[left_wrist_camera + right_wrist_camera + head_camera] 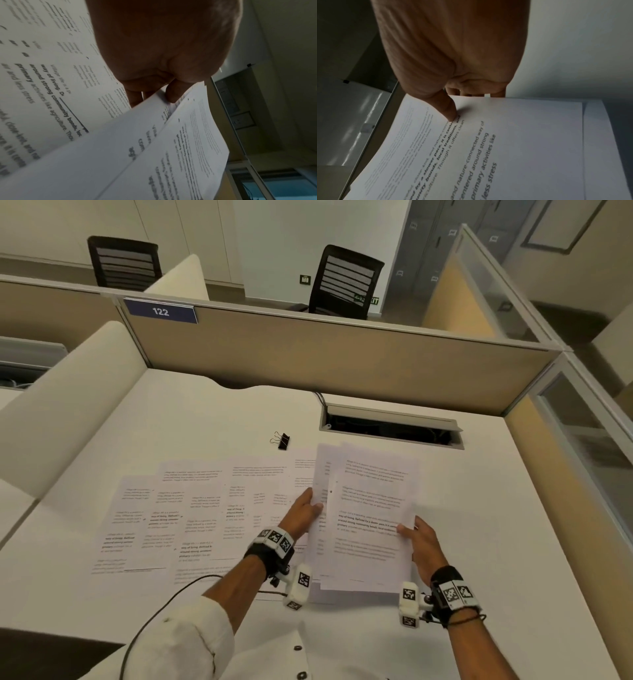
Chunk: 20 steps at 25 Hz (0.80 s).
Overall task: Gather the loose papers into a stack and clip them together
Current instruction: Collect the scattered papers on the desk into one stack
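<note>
I hold a small bundle of printed sheets [370,518] tilted up above the white desk [191,419]. My left hand [310,508] pinches the bundle's left edge, thumb on top [171,93]. My right hand [416,534] pinches its right edge, thumb [448,108] pressed on the top page [513,142]. The sheets in the bundle [171,155] are not squared; one page sticks out at the left. Several loose printed pages [178,508] lie overlapping on the desk to the left. A black binder clip [281,440] lies beyond them.
A cable box [390,426] is sunk in the desk at the back right. A beige partition [325,354] with a "122" sign closes the far side, and a cream divider [65,402] stands at the left. A black cord [164,604] trails from my left wrist.
</note>
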Tool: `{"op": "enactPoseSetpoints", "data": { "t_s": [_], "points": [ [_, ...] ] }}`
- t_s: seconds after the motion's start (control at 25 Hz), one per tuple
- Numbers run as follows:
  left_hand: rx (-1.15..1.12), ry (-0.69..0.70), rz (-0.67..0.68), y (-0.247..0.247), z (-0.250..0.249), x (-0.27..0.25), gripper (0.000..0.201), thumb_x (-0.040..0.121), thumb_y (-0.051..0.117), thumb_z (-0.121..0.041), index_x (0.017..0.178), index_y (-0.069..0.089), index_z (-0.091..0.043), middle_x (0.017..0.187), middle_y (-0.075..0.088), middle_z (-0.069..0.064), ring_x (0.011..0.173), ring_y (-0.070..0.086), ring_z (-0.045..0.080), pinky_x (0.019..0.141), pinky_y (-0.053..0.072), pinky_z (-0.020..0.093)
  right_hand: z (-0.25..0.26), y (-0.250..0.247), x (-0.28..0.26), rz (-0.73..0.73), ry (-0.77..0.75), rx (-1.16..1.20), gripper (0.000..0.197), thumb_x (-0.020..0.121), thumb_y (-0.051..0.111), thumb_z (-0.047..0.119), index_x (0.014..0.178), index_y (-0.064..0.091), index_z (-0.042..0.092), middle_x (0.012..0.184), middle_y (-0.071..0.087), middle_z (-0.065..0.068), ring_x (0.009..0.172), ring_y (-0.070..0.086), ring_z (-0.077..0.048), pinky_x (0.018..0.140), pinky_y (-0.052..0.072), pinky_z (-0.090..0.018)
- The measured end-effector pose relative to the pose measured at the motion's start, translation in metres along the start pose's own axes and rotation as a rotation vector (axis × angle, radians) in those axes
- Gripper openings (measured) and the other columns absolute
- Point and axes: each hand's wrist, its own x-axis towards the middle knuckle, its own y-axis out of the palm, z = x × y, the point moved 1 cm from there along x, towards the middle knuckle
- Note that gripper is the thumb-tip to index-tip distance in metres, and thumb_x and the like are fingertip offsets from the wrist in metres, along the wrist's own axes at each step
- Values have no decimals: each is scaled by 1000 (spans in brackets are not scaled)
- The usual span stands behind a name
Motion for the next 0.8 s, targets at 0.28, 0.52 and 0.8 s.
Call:
{"op": "enactPoseSetpoints", "data": {
  "t_s": [0.28, 0.52, 0.8],
  "points": [
    [81, -16, 61, 13, 1, 4, 32, 96, 56, -23, 128, 59, -20, 122, 72, 6, 107, 71, 26, 85, 61, 45, -7, -7, 16, 9, -51, -124, 25, 98, 62, 5, 119, 69, 18, 122, 74, -13, 106, 72, -31, 91, 59, -46],
    [496, -97, -301, -12, 26, 17, 35, 98, 55, -38, 126, 60, -18, 129, 67, 8, 119, 61, 28, 102, 52, 47, -21, -26, 36, -67, -42, -107, 31, 96, 62, 2, 123, 69, 15, 122, 74, -13, 111, 69, -36, 100, 55, -51],
    [910, -392, -478, -31, 58, 21, 116, 82, 51, -81, 163, 10, -9, 173, 1, 12, 159, 8, 34, 119, 21, 65, -26, -51, 50, -116, 66, -127, 28, 96, 61, 3, 117, 71, 17, 117, 75, -13, 108, 70, -39, 100, 55, -56]
  ]
}}
